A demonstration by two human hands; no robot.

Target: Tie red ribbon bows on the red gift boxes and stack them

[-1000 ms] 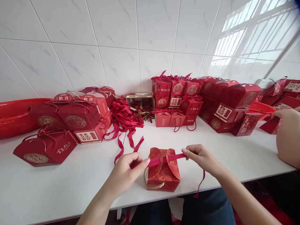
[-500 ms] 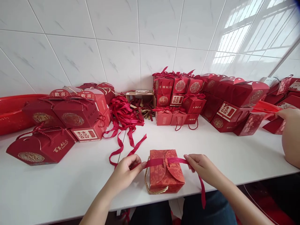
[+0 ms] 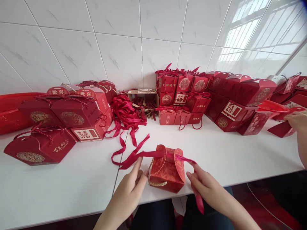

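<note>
A small red gift box (image 3: 168, 171) with a gold cord handle stands near the front edge of the white table (image 3: 72, 185). A red ribbon (image 3: 134, 157) runs through its two rounded top flaps. The ribbon's left end lies loose on the table; its right end hangs over the table edge. My left hand (image 3: 130, 190) is beside the box's left side, fingers stretched apart, index fingertip at the ribbon. My right hand (image 3: 203, 185) is at the box's right side, fingers closed around the hanging ribbon end.
Stacks of red gift boxes stand at the left (image 3: 72, 115), middle (image 3: 182, 95) and right (image 3: 240, 99) along the tiled wall. A heap of red ribbons (image 3: 126, 113) lies by a small cardboard box (image 3: 144, 95). Another person's hand (image 3: 297, 123) holds a flat red box at the far right.
The box flaps have lifted and the box has tilted. My left hand let go of the ribbon's left end and dropped towards me. My right hand moved down along the right end.
</note>
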